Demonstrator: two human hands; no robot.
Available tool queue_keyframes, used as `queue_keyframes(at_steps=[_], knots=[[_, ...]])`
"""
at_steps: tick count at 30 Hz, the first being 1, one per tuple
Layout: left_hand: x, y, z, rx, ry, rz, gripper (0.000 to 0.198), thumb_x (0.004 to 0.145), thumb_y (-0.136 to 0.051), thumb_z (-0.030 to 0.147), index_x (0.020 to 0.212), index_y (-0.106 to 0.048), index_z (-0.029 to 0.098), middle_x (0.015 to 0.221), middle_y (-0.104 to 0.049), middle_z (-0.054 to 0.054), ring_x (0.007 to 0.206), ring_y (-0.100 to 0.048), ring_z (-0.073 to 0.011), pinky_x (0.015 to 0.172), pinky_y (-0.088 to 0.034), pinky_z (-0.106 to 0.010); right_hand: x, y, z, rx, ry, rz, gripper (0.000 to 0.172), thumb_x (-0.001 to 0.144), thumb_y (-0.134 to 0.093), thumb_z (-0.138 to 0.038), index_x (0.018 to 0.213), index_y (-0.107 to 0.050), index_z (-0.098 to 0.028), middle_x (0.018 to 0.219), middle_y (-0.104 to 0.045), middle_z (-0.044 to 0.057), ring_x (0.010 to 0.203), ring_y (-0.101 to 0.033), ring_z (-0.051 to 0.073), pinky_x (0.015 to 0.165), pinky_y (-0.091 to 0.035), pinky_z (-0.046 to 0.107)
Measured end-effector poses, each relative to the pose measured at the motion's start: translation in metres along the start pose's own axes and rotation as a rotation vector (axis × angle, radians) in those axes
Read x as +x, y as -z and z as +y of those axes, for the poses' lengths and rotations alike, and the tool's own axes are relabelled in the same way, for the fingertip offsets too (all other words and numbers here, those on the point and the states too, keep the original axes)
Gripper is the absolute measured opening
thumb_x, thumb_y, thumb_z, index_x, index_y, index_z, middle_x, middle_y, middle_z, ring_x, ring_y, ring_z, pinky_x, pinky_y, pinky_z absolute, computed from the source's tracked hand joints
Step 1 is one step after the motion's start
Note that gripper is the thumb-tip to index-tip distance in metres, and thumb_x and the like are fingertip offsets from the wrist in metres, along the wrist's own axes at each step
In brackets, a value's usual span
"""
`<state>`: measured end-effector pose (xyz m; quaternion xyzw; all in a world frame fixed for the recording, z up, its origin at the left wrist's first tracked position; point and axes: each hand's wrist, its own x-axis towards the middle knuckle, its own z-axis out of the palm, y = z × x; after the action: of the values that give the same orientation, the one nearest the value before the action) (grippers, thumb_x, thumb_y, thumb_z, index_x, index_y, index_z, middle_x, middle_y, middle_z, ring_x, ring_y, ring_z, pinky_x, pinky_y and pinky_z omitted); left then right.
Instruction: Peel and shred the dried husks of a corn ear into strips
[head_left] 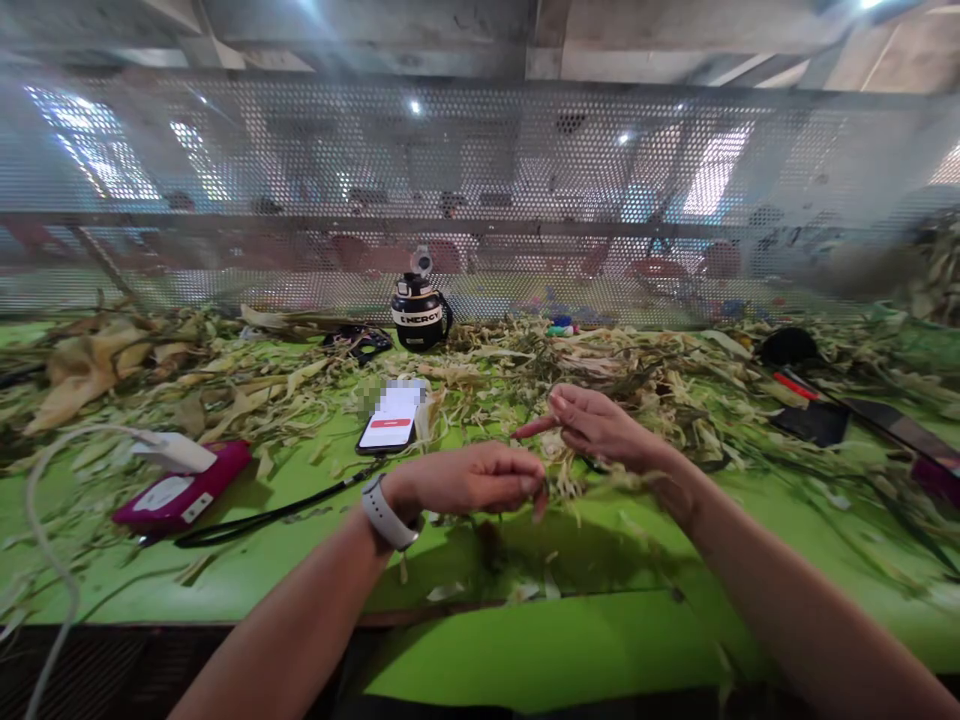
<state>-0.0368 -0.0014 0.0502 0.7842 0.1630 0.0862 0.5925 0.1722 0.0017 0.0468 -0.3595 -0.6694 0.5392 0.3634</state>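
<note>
My left hand (480,478), with a pale-strapped watch (387,514) at the wrist, is above the near part of the green table, its fingers curled downward. What lies inside its curl, if anything, is hidden. My right hand (594,425) is just beyond it on the right, index finger stretched toward the left hand and thumb apart from it. Pale shredded husk strips (566,482) hang or lie beneath the two hands. Behind them spreads a heap of dry, yellowish husk strips (600,355).
A lit phone (390,418) on a black strap lies left of my hands. Farther left is a magenta device (184,492) with a white plug and cable. A black bottle (420,312) stands before a perforated metal screen (495,150). Dark items (810,420) lie right.
</note>
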Motion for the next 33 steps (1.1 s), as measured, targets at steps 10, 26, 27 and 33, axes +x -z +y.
queue_keyframes(at_steps=[10,26,27,33], knots=[[0.015,0.016,-0.024,-0.341,-0.148,0.668,0.025,0.08,-0.056,0.039,0.082,-0.052,0.015,0.058,-0.032,0.006,0.048,-0.025,-0.0051,0.043,-0.02,-0.018,0.01,-0.029,0.024,0.057,0.032,0.065,0.038,0.079,-0.053,-0.057,0.077,-0.042,-0.021,0.047,-0.029,-0.011,0.039,-0.022,0.005,0.038,-0.018,0.019],[0.027,0.018,-0.042,-0.069,-0.071,0.812,0.023,0.086,-0.042,0.038,0.081,-0.048,0.016,0.057,-0.036,0.006,0.047,-0.031,-0.0059,0.044,-0.025,-0.018,0.003,-0.027,0.015,-0.487,0.229,0.193,0.026,0.089,-0.044,-0.036,0.087,-0.062,-0.017,0.075,-0.058,0.002,0.067,-0.049,0.013,0.06,-0.037,0.024],[0.027,0.019,-0.043,-0.036,-0.072,0.816,0.023,0.087,-0.041,0.037,0.081,-0.049,0.016,0.057,-0.037,0.006,0.047,-0.032,-0.0063,0.045,-0.026,-0.018,0.003,-0.027,0.014,-0.466,0.227,0.19,0.026,0.089,-0.044,-0.035,0.087,-0.062,-0.017,0.075,-0.059,0.002,0.067,-0.049,0.013,0.061,-0.037,0.024],[0.026,0.02,-0.043,0.261,-0.077,0.893,0.022,0.088,-0.036,0.032,0.08,-0.051,0.017,0.058,-0.04,0.004,0.052,-0.037,-0.0096,0.051,-0.031,-0.022,0.002,-0.026,0.007,-0.445,0.212,0.168,0.026,0.088,-0.045,-0.034,0.084,-0.063,-0.016,0.076,-0.059,0.003,0.068,-0.049,0.013,0.062,-0.036,0.024]])
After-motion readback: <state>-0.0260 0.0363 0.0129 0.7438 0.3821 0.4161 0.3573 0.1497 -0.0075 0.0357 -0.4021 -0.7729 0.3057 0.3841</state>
